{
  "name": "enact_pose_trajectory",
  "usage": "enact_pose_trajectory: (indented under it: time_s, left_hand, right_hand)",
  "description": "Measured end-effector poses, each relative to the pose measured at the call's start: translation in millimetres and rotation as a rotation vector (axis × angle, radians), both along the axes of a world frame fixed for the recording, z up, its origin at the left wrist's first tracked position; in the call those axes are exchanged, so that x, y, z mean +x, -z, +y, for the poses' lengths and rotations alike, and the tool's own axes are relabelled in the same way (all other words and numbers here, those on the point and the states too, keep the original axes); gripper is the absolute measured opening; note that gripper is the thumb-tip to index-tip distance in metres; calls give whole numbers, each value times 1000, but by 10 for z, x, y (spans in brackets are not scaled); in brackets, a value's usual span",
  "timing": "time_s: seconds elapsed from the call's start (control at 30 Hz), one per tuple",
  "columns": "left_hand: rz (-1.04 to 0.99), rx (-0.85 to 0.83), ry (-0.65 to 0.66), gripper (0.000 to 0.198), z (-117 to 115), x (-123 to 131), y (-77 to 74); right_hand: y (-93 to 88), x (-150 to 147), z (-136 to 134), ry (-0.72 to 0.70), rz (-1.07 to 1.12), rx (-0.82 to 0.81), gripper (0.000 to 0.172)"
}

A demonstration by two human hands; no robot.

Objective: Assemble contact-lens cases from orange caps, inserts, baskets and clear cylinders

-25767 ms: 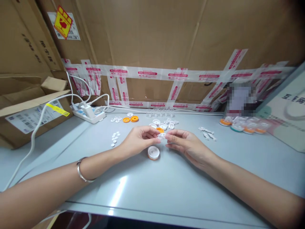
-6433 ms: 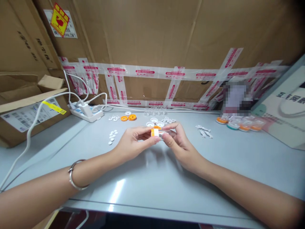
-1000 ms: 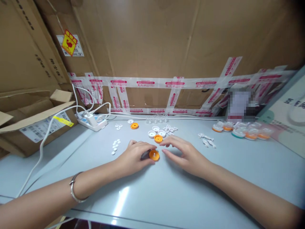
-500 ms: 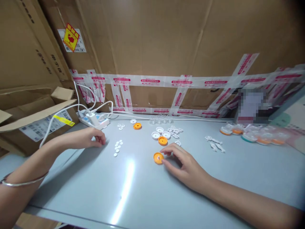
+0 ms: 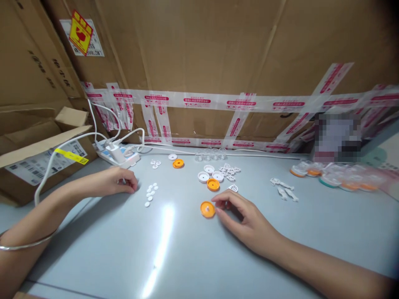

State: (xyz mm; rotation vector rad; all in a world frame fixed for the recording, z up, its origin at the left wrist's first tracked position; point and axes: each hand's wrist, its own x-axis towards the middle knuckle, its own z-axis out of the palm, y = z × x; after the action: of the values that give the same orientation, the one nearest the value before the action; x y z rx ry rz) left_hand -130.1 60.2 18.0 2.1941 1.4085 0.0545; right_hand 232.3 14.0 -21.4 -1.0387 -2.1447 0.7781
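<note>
My right hand is low over the table, with thumb and index finger a little apart at the right edge of an orange disc. That disc lies flat and has a small pale piece at its centre. Just behind the hand is a white spoked wheel. My left hand rests on the table at the left, its fingers curled to the thumb; whether anything is between the tips is hidden. Several small white round caps lie to its right. Farther back sit an orange ring and white rings.
Clear round covers and spoked white pieces are at the back. White bone-shaped parts lie right, before domed pieces with coloured bases. A power strip, its cables and an open carton stand left.
My right fingertips have shifted slightly right, off the orange disc's edge, and the disc stays on the table. My left hand keeps its pose. The camera view has shifted a little.
</note>
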Motion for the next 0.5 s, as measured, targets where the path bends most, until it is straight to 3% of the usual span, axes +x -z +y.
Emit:
enact_pose_trajectory:
  time_s: [0.13, 0.23, 0.37, 0.5]
  left_hand:
    - [22, 16, -2, 17, -14, -39, -4]
    - [0, 139, 13, 13, -72, 86, -69]
    - [-234, 541, 157, 9, -216, 687, -129]
    - [-287, 806, 368, 11, -270, 1368, 86]
  right_hand:
    - [16, 5, 15, -27, -23, -5, 13]
    - [47, 7, 30, -33, -59, -3, 25]
    - [90, -13, 51, 8, -76, -35, 38]
    - [120, -40, 66, -18, -23, -79, 35]
